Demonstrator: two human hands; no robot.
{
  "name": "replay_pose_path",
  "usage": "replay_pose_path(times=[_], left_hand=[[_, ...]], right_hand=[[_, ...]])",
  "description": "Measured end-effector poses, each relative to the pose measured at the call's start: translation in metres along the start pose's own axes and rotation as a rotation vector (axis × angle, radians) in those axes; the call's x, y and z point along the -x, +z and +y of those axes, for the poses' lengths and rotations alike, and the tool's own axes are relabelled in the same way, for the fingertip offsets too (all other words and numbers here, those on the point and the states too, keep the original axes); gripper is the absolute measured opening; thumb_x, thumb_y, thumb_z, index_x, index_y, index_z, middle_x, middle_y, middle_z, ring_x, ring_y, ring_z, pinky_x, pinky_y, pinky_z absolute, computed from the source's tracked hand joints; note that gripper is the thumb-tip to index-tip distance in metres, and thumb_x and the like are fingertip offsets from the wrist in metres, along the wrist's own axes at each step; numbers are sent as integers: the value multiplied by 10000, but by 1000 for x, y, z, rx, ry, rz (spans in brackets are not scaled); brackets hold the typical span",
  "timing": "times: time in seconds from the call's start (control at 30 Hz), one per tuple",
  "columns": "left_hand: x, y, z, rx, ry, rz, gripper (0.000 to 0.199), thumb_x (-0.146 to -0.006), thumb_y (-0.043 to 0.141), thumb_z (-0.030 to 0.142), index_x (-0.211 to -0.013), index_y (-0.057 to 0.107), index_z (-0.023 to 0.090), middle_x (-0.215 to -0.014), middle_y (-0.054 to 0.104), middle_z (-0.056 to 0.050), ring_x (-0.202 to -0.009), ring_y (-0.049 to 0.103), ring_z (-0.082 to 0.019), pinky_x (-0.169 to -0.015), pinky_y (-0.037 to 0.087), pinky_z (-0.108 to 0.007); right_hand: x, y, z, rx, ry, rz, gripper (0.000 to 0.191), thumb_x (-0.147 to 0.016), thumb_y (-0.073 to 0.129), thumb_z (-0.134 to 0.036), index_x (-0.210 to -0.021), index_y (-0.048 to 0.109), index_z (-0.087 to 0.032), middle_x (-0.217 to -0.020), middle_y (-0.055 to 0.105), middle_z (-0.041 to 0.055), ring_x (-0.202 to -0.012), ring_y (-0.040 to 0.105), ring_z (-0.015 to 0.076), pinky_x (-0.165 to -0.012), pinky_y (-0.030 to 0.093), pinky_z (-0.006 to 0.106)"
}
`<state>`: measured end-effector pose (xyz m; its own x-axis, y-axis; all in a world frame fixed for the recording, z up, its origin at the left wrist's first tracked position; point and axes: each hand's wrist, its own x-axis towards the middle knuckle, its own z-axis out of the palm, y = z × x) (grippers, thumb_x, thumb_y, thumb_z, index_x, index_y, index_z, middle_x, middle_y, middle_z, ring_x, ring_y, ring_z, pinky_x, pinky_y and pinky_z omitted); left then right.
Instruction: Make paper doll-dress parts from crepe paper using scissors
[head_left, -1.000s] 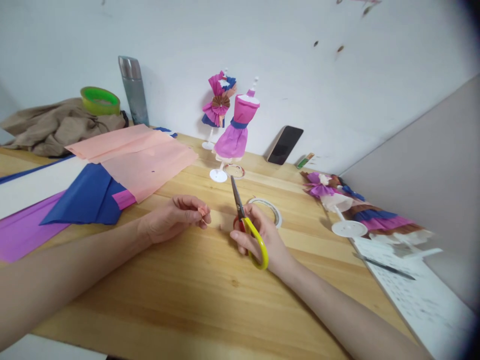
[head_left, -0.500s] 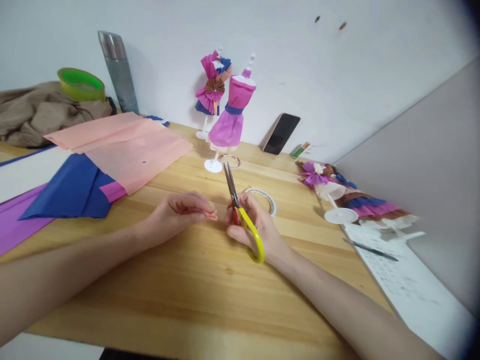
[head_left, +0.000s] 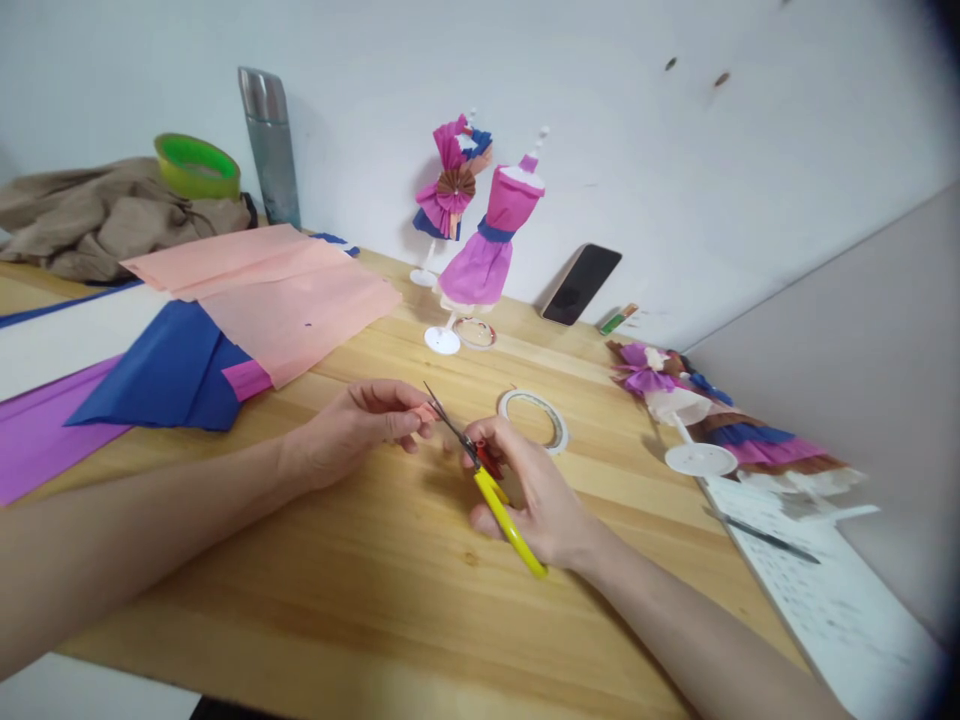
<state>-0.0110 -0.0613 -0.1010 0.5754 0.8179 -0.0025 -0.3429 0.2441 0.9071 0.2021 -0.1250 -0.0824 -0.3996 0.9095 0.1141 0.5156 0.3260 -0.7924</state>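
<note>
Scissors (head_left: 487, 488) have swung toward eleven o'clock, handles inside the right-hand grip (head_left: 534, 500)'s curled fingers; blades overlap the peach scrap (head_left: 427, 411), pinched by the left-hand grip (head_left: 375, 418): probably light, tearable, best edge-held.

Above the pale wooden table (head_left: 360, 610), the left hand (head_left: 367, 422) pinches a small peach-coloured paper piece (head_left: 428, 412); the right hand (head_left: 541, 490) holds yellow-and-red-handled metal scissors (head_left: 511, 525), blades (head_left: 456, 430) beside the piece. Near the table's back edge stands a pink-and-purple paper dress (head_left: 480, 265) on a white round-based stand (head_left: 442, 341).
</note>
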Motion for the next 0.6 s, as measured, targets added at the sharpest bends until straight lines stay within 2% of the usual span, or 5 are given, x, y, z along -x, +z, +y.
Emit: replay_pose_path(times=[0.23,0.6], left_hand=[[-1,0,-1,31,-30,-40,184,-641,838,273,-733,718,170,-758,702,-28,-732,636,-132,-626,502,-213],[-1,-1,0,25,-32,-92,196,-660,830,298,-735,709,163,-748,711,-38,-701,632,-127,-613,508,-216]], right_hand=[[0,2,2,-7,6,11,356,-669,696,-395,-867,454,-225,-700,479,-22,-570,384,123,-503,325,246],[0,4,2,-44,-26,36,301,-750,681,-401,-852,459,-225,-636,436,-44,-534,364,112,-486,317,236]])
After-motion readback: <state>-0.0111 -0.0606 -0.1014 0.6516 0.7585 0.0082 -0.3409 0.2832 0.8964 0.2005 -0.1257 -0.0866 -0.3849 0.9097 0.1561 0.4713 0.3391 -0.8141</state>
